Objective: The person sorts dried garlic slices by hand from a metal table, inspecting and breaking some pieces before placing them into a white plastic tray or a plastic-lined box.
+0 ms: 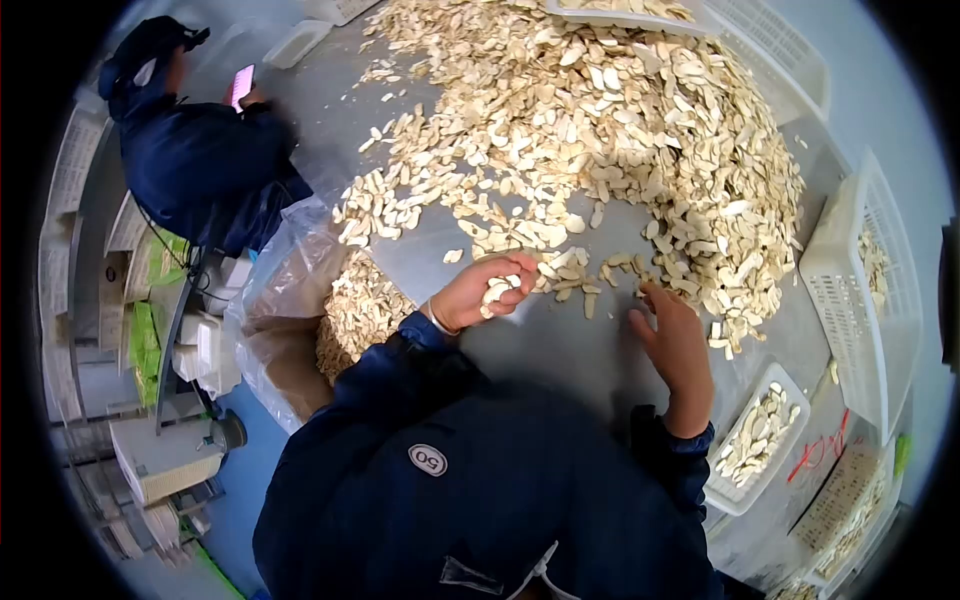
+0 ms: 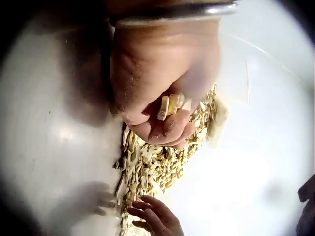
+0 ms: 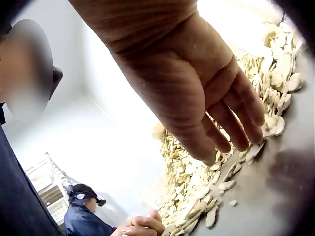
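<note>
In the head view my left hand (image 1: 472, 297) holds several pale, flat dried slices (image 1: 498, 292) in its curled fingers, over the near side of the metal table. The left wrist view shows a few slices (image 2: 170, 105) tucked between palm and fingers. My right hand (image 1: 677, 345) is palm down, fingertips right at the near edge of the big heap of slices (image 1: 600, 120). Seen from the right wrist, that hand's fingers (image 3: 231, 123) are loosely bent and apart, just over scattered slices. Small loose slices (image 1: 570, 270) lie between the two hands.
A white tray (image 1: 722, 490) with slices stands at the right, beside a tall white perforated basket (image 1: 835, 290). To the left, a clear plastic bag (image 1: 290, 260) lines a container full of slices (image 1: 360, 315). Another person (image 1: 200, 160) holds a phone (image 1: 241, 87) at the table's far left.
</note>
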The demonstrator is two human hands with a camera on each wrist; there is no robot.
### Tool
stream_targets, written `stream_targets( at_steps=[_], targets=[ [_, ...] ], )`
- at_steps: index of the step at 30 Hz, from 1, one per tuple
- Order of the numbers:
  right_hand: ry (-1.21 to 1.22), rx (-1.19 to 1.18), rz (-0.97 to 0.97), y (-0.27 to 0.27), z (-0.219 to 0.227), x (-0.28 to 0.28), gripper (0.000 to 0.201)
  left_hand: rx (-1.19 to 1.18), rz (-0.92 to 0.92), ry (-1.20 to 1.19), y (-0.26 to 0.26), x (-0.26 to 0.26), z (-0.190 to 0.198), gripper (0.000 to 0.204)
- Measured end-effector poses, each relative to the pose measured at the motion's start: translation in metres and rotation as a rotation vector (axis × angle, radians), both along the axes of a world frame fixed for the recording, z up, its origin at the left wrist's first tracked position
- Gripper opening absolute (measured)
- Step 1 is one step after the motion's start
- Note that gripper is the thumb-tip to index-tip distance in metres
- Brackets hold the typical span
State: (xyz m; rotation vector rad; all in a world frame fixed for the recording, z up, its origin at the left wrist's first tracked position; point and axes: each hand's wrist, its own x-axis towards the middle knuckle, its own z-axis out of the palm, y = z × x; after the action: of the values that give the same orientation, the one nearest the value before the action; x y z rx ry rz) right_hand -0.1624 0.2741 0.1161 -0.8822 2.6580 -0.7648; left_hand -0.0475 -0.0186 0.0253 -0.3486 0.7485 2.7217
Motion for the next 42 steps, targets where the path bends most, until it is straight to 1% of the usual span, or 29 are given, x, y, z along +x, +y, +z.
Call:
stream_targets(
  at_steps=[2,5,8,11,12,15,16,19,20,23,29,32,35,38,41,42],
  targets=[
    [-0.028,0.011,-0.017,0.002,-0.007,0.002,0.037,-0.061,-0.028,-0.004,0.001,0.000,0.001,0.023],
    [-0.070,0.116,-0.053,-0.009,-0.002,0.006,0.036,-0.112,-0.071,-0.067,0.002,0.006,-0.001,0.024],
    [0.015,0.088,-0.066,-0.025,-0.014,0.013,0.032,-0.170,-0.125,-0.092,0.004,0.006,0.012,0.027],
    [0.042,0.132,-0.051,-0.053,-0.015,0.021,0.028,-0.046,-0.179,-0.008,0.000,0.000,0.000,0.027],
    [0.015,0.071,-0.027,-0.059,-0.019,0.020,0.024,-0.018,-0.193,0.019,-0.001,-0.002,-0.005,0.026],
    [-0.055,0.024,-0.126,-0.072,-0.015,0.013,0.021,0.123,-0.230,0.104,-0.009,-0.004,-0.014,0.024],
    [0.041,0.018,-0.136,-0.075,-0.017,0.009,0.021,0.141,-0.240,0.093,-0.011,-0.003,-0.015,0.023],
    [0.097,-0.005,-0.187,-0.088,-0.019,0.001,0.023,0.160,-0.277,0.083,-0.012,-0.003,-0.015,0.023],
    [0.119,0.029,-0.179,-0.092,-0.021,-0.001,0.025,0.151,-0.286,0.091,-0.012,-0.003,-0.014,0.023],
    [0.154,-0.006,-0.171,-0.105,-0.028,-0.002,0.025,0.140,-0.306,0.103,-0.013,-0.001,-0.016,0.022],
    [0.115,0.031,-0.129,-0.132,-0.022,0.001,0.028,0.111,-0.319,0.090,-0.014,0.000,-0.015,0.020],
    [0.227,-0.030,0.093,-0.138,-0.026,0.006,0.024,0.110,-0.333,0.081,-0.015,0.000,-0.014,0.020],
    [0.193,-0.019,0.041,-0.136,-0.033,0.015,0.017,0.099,-0.333,0.077,-0.015,0.002,-0.013,0.021],
    [0.121,-0.026,-0.004,-0.133,-0.030,0.022,0.011,0.092,-0.339,0.074,-0.014,0.001,-0.015,0.021],
    [0.001,0.009,-0.061,-0.126,-0.027,0.024,0.011,0.090,-0.352,0.063,-0.014,0.001,-0.013,0.021],
    [-0.008,-0.025,-0.122,-0.126,-0.028,0.024,0.011,0.088,-0.358,0.060,-0.014,0.000,-0.012,0.021]
  ],
)
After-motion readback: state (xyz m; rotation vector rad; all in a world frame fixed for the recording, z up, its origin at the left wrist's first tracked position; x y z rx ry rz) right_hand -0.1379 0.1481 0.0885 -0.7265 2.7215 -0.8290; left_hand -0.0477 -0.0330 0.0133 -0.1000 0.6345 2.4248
